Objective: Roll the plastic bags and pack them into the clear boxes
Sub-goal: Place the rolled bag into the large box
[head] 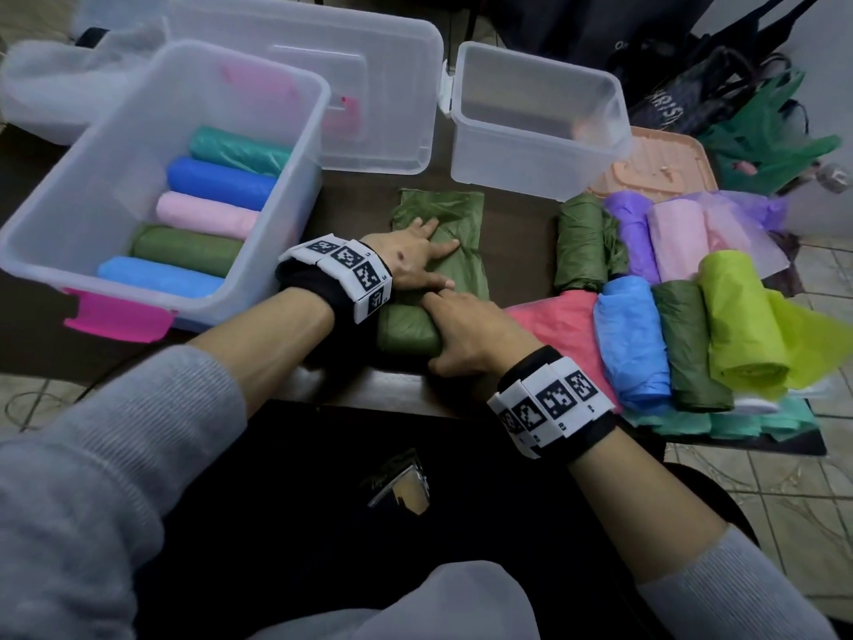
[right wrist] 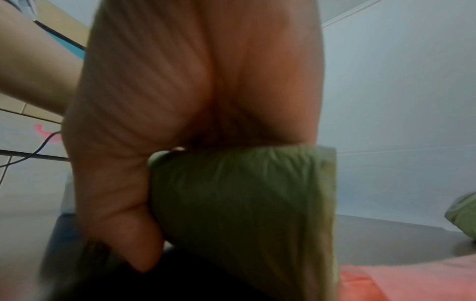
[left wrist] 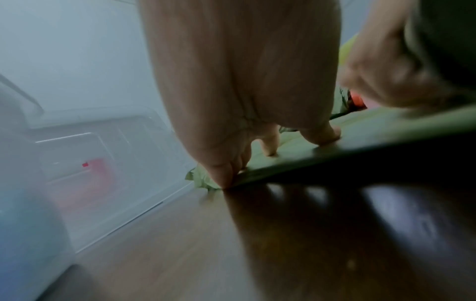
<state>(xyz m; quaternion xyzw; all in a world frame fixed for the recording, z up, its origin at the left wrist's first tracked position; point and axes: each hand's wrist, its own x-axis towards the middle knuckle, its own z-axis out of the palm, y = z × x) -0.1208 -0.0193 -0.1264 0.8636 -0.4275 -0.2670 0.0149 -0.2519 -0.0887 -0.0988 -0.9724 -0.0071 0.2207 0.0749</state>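
An olive green plastic bag [head: 438,214] lies on the dark table, its near end wound into a thick roll [head: 406,332]. My left hand [head: 415,256] lies flat on the unrolled part with straight fingers, and in the left wrist view its fingertips [left wrist: 224,179] press the bag [left wrist: 360,130] down. My right hand [head: 466,334] is curled over the roll, thumb on the near side. In the right wrist view the right hand's palm [right wrist: 193,81] covers the roll [right wrist: 244,193]. A large clear box [head: 300,154] at the left holds several coloured rolls. A smaller clear box [head: 531,164] stands empty behind.
The large box's lid [head: 369,85] lies behind it. On the right lie several bag rolls, among them blue [head: 632,344] and lime [head: 738,325], over a flat red bag [head: 558,325]. A peach lid [head: 655,168] sits behind them. The table's front edge [head: 369,390] is just below the roll.
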